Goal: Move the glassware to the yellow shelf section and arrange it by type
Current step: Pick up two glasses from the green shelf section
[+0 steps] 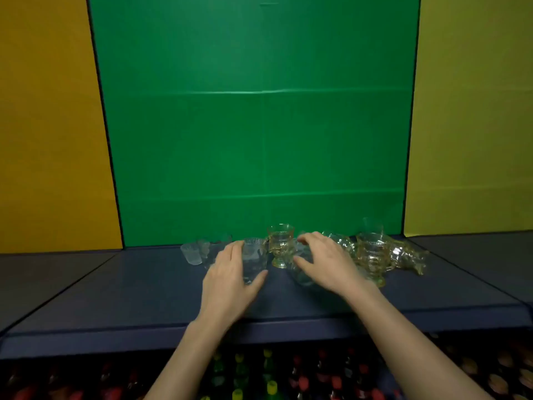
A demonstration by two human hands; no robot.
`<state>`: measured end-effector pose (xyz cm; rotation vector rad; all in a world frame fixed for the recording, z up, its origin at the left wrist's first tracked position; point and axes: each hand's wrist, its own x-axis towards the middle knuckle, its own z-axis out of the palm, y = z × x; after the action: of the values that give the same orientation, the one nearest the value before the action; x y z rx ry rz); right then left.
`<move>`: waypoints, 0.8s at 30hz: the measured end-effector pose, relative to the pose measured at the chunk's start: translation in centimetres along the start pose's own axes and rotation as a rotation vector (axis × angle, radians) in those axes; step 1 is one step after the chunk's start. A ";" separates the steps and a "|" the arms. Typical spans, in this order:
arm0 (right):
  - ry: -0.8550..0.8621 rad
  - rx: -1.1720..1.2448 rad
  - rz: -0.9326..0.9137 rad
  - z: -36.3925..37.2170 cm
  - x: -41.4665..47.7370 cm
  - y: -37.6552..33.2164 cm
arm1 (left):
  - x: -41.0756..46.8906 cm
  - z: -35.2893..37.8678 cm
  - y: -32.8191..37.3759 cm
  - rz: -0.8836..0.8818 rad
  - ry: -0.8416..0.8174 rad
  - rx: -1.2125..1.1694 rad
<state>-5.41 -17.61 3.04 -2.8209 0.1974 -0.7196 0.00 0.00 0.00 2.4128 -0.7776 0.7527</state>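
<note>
Reaching into the green section, my left hand (pixel 230 272) cupped a clear tumbler (pixel 253 259), upright, rim up; my right hand (pixel 323 262), fingers curled, closed over a clear bowl (pixel 302 272). All glassware sat before the green panel; the yellow section (pixel 473 246) on my right held nothing visible, so sorting remained.

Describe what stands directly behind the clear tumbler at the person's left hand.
Behind the clear tumbler lies bare blue shelf, then the green back panel. The left hand covers the tumbler's left side, so anything there is hidden.
</note>
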 end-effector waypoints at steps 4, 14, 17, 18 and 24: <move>-0.024 -0.068 0.067 0.7 3.1 1.6 | 2.6 1.3 -0.5 -0.088 -0.003 -0.007; -0.232 -0.176 0.250 2.8 6.7 3.5 | 4.2 4.2 -2.0 -0.264 0.027 -0.271; -0.290 -0.202 0.289 2.9 7.1 3.5 | 4.4 4.5 -2.3 -0.313 0.049 -0.409; -0.303 -0.191 0.303 2.9 7.2 3.4 | 4.5 4.5 -2.4 -0.322 0.044 -0.445; -0.298 -0.096 0.350 3.2 7.4 2.7 | 4.6 4.9 -3.3 -0.365 -0.042 -0.576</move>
<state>2.37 -20.99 3.06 -2.8256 0.6658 -0.2164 6.96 -2.26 -1.55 1.9629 -0.4617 0.2807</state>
